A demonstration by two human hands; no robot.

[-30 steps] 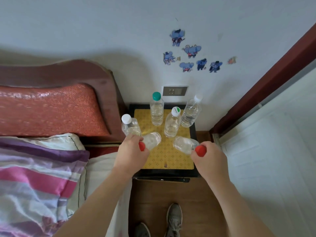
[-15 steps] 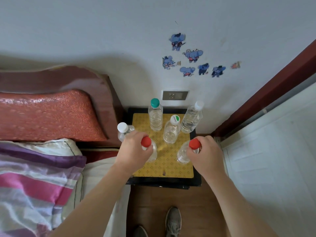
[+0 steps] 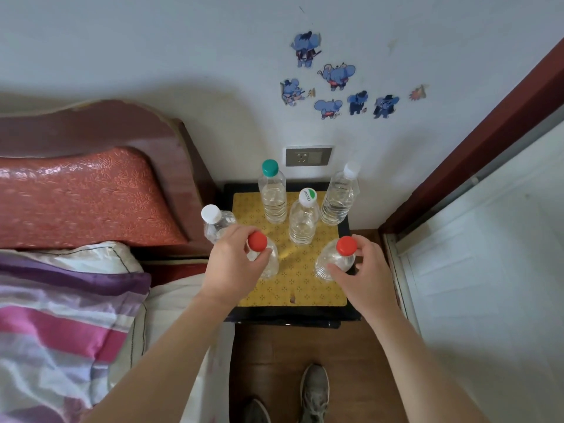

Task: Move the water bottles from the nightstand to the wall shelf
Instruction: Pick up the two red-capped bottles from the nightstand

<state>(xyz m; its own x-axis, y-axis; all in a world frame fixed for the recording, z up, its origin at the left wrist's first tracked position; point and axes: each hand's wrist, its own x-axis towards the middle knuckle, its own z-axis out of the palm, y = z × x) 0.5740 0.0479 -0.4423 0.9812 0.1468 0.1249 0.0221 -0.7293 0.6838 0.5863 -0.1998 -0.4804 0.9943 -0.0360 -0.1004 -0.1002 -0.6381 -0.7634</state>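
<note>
Several clear water bottles stand on a small black nightstand [image 3: 290, 319] topped with a yellow patterned mat. My left hand [image 3: 232, 267] grips a red-capped bottle [image 3: 258, 242] near its neck at the mat's left side. On the right side, my right hand [image 3: 363, 270] curls round a second red-capped bottle [image 3: 345, 247]. Both bottles stand upright on the mat. Behind them are a green-capped bottle [image 3: 271, 193], a bottle with a white and green cap [image 3: 303, 218] and a white-capped bottle [image 3: 340, 196]. Another white-capped bottle [image 3: 213, 222] stands at the left edge. No wall shelf is in view.
A bed with a red headboard [image 3: 91, 190] and a striped pillow [image 3: 61, 315] lies to the left. A wall socket [image 3: 308, 156] and elephant stickers are on the wall behind. A dark door frame [image 3: 476, 154] runs along the right. My shoes [image 3: 314, 392] stand on the wooden floor.
Both red-capped bottles have gone from tilted, bases pointing away from me, to upright on the mat. My hands stay on them, and the view has shifted closer.
</note>
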